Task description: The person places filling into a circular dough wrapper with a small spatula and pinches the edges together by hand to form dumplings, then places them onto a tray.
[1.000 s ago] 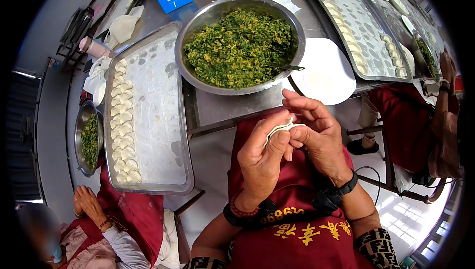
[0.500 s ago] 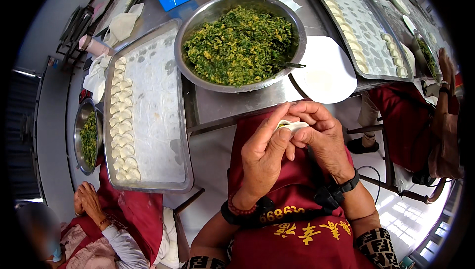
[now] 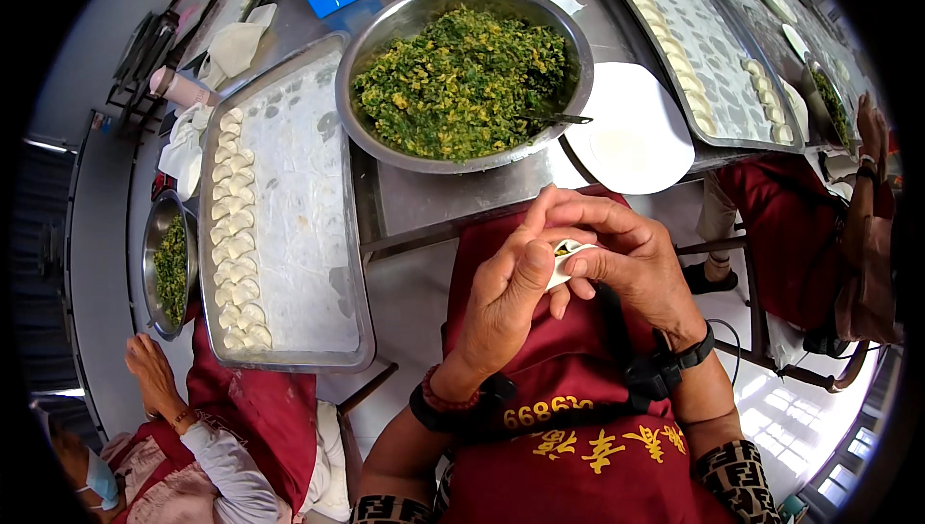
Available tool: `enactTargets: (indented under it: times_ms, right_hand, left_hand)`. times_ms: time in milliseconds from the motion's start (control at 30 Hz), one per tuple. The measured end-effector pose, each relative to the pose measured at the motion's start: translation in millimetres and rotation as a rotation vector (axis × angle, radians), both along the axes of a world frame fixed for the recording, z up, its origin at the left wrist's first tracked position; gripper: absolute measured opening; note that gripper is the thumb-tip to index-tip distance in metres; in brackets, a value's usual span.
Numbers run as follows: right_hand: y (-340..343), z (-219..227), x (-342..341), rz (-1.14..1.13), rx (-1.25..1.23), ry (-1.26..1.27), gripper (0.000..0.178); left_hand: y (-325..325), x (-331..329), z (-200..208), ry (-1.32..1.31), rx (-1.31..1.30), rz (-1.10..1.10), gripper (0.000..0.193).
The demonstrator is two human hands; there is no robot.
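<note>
- The left hand and right hand come together, both clasping one dumpling between thumbs and fingers, above the person's lap and in front of the table's edge.
- A little filling shows at a gap in the dough, so the step in hand looks like sealing the edge.
- To do it well, tuck the filling down first, since any scrap caught in the seam would likely keep it from sticking.
- Then pinch in small, even presses from one end to the other, letting the left fingers cradle the belly lightly so the thin dough does not tear.
- Counts: one dumpling is in the hands; two trays hold finished ones, the left tray with one crooked row, the right tray with two. The dumplings overlap too much for a sure number.
- Three bowls hold green filling: one large bowl, one small left bowl and one right bowl, partly hidden.
- One spoon stands in the large bowl.
</note>
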State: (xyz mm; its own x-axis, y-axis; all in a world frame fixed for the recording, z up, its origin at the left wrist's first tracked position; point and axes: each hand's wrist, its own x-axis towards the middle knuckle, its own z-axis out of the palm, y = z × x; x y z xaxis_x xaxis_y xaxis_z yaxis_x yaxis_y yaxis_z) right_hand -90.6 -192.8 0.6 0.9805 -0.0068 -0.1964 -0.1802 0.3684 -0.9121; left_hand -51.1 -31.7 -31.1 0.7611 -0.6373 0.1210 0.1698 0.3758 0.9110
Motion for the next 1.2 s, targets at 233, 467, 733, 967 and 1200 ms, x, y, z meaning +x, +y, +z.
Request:
enactTargets:
  times_ms: [233,467,733,967,1200]
  right_hand:
    - [-2.2,-14.2,-5.8,-0.042,-0.091,-0.177,0.007]
    - [-2.5,-26.8,-2.4,-0.106,-0.382,-0.280,0.010]
    - [-3.4,-16.0,-2.5,0.008,-0.311,-0.160,0.023]
    - [-5.6,-19.8,-3.9,0.072,-0.490,-0.252,0.024]
    - [-0.9,-33.3,-5.9,-0.050,-0.453,-0.367,0.013]
  left_hand:
    - [3.9,7.1,-3.7,0.231,-0.048,-0.112,0.076]
    - [0.9,-1.6,6.4,0.568,-0.159,-0.026,0.080]
    - [12.5,8.5,1.0,0.573,-0.098,-0.164,0.077]
    - [11.1,14.5,4.8,0.556,-0.018,-0.199,0.083]
    - [6.5,10.8,-0.6,0.768,-0.145,-0.160,0.088]
